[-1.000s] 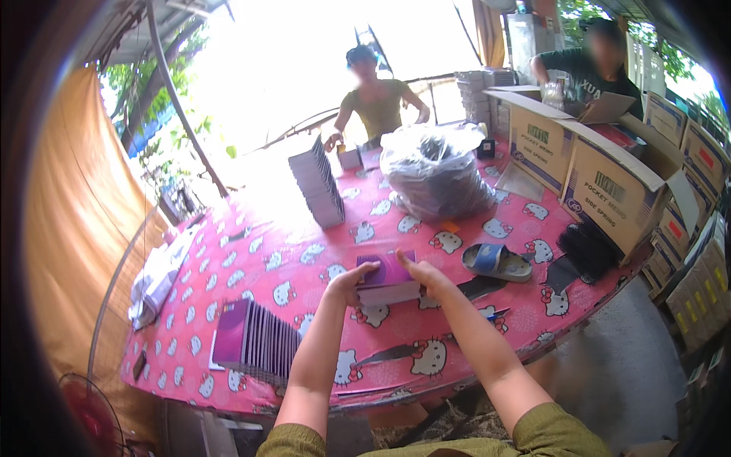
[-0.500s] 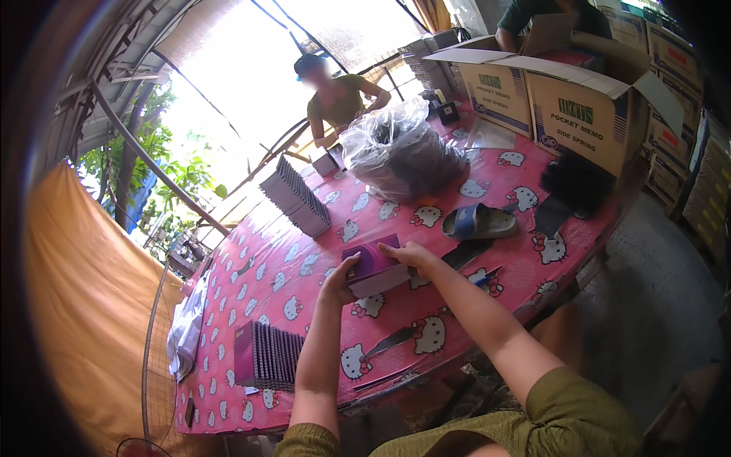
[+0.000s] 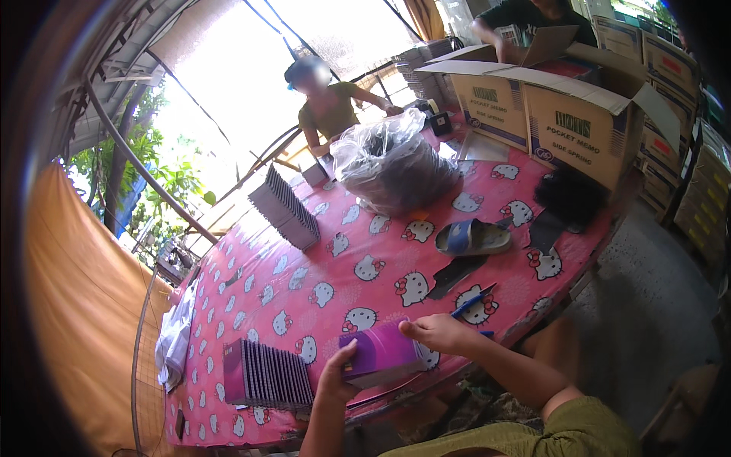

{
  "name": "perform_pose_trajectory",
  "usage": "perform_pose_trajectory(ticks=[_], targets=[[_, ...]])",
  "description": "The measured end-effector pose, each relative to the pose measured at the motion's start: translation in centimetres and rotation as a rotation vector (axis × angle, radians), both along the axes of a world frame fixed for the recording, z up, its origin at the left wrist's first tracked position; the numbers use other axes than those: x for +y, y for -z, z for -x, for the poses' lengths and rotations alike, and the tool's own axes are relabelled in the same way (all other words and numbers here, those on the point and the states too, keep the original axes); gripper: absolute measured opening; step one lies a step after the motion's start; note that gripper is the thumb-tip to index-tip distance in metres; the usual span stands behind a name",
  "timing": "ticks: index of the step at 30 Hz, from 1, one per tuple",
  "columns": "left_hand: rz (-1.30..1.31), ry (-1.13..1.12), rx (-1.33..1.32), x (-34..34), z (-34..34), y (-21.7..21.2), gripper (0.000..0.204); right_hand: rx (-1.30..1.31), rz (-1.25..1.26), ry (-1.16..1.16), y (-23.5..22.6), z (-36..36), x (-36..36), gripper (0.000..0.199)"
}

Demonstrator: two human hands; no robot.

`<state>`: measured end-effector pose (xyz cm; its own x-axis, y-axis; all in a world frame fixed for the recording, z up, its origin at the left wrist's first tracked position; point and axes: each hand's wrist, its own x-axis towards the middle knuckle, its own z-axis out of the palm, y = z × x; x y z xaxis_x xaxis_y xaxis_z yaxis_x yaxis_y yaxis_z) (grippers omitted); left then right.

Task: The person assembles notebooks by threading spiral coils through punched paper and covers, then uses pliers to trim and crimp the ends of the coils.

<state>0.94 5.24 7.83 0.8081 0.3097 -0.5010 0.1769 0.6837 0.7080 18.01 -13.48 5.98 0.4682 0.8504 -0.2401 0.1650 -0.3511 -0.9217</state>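
Note:
Between my two hands is a small stack of purple-covered pocket notebooks [image 3: 384, 352], tilted close to the table's near edge. My left hand [image 3: 336, 375] is closed on its left end, thumb on the top cover. At the right end, my right hand [image 3: 440, 333] grips it with the thumb at the upper corner; its other fingers are partly hidden. Just left of my left hand stands a row of similar notebooks [image 3: 268, 375], spiral edges showing. A taller notebook pile [image 3: 285, 209] rises farther back. Beyond my right hand lies a blue pen [image 3: 472, 300].
A pink cartoon-print cloth [image 3: 304, 266] covers the table. On it are a blue slipper [image 3: 472, 238], a clear bag of black material [image 3: 396, 167] and a black fluffy bundle [image 3: 567, 196]. Open cardboard boxes [image 3: 579, 133] stand at far right. Two people work across the table.
Both hands have drawn the notebook stack nearer to me, toward the table's front edge. The blue pen shows more fully. The person at far right has moved an arm over the box.

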Motion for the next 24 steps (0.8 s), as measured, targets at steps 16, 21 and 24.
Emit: perform_pose_trajectory(ticks=[16,21,24], targets=[[-0.660,-0.241,0.004,0.6,2.2,2.2,0.066,-0.136,-0.126,0.345,-1.4,2.6,-0.4,0.034],[-0.872,-0.454,-0.306,-3.9,2.7,-3.0,0.080,-0.261,-0.465,0.263,-3.4,4.8,0.1,0.026],[-1.469,-0.154,-0.070,-4.0,3.0,-1.3,0.065,-0.258,-0.626,0.181,-1.9,6.2,1.6,0.029]])
